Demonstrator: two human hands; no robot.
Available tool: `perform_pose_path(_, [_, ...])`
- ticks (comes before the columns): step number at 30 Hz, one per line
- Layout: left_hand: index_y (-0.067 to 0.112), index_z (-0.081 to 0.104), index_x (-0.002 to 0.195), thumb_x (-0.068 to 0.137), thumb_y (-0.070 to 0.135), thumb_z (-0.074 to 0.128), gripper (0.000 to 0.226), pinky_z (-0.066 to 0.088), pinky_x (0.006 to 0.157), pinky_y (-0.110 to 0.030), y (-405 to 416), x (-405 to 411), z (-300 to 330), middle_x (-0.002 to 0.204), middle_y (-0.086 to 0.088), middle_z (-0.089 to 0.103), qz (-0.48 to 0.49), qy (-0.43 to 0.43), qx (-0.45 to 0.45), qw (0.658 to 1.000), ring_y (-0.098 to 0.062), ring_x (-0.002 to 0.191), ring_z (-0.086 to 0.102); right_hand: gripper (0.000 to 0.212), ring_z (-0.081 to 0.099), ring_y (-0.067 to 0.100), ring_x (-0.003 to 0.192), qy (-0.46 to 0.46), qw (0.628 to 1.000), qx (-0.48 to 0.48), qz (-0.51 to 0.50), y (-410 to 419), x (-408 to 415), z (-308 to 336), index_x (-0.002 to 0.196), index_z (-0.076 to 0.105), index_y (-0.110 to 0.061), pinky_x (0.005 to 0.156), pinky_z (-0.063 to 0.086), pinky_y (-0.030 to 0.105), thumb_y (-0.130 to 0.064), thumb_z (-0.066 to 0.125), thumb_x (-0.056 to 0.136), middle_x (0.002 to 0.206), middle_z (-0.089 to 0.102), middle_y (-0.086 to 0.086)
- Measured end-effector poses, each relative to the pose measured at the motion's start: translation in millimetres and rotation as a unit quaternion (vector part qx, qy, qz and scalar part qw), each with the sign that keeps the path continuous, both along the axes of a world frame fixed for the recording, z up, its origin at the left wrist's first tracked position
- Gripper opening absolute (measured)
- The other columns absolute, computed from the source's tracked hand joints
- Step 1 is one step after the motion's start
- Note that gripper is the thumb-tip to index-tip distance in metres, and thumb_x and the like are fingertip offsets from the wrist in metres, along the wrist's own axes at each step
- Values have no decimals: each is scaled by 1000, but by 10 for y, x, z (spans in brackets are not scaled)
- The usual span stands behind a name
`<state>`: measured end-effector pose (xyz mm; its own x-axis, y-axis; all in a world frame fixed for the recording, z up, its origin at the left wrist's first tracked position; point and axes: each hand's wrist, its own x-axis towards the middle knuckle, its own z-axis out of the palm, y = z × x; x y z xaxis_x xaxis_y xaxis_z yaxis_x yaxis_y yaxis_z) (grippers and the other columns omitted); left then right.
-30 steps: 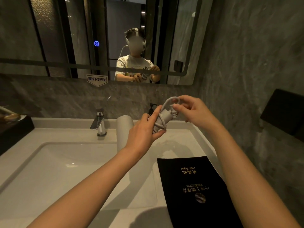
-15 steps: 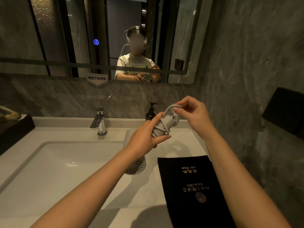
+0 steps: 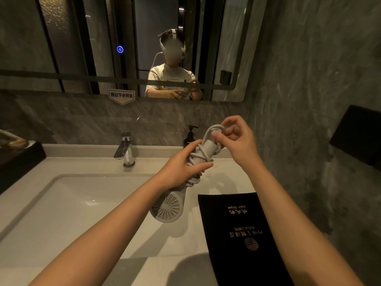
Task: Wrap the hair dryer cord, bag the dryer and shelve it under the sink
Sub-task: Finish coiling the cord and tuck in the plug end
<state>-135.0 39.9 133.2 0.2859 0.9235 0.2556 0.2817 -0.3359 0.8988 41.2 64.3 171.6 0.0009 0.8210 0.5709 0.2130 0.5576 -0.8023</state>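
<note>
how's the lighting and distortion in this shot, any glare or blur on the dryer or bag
Head view: dim, warm light; wide-angle bending curves the mirror edge and counter. The hair dryer and cord are sharp, held by the left hand and right hand. The black bag shows no glare, its gold print legible. Soft arm shadows fall on the counter; small highlight on the faucet.

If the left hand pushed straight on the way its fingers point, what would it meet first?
The left hand grips the cord-wrapped handle of the hair dryer, fingers pointing right and slightly away. Going on, it would probably meet the right hand or its wrist first, though depth is unclear in this single view.
</note>
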Motion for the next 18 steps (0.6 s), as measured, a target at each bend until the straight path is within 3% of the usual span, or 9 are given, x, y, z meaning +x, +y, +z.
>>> perform_pose_path(3, [29,37,144,79,34,74,74,56,70,-19,6,54,-29,116,0,66,8,0,14,1000,-13,85,71,24,62,14,69,23,999,8,-31,24,-35,-19,90,54,-22,61,55,29,-20,75,79,78,61,0])
perform_pose_path(6, [24,38,143,81,28,73,71,54,74,-16,10,91,-27,112,-1,69,-24,-54,-33,998,-7,86,71,21,61,11,73,39,998,10,-46,44,-61,-71,91,55,-22,64,54,26,-21,73,81,81,61,-1])
perform_pose_path(12, [21,44,138,82,23,72,63,56,79,-22,6,61,-110,97,1,72,-44,-50,-44,997,-7,82,71,18,60,20,73,-140,990,-9,31,20,129,-15,93,57,-28,56,53,30,-19,70,84,83,59,-1])
perform_pose_path(18, [25,42,134,84,23,70,57,52,70,-13,22,99,-61,98,0,72,-51,-70,-64,994,-2,81,70,13,60,17,81,-214,974,71,-35,10,64,7,93,60,-31,65,56,38,-21,66,85,95,59,-2])
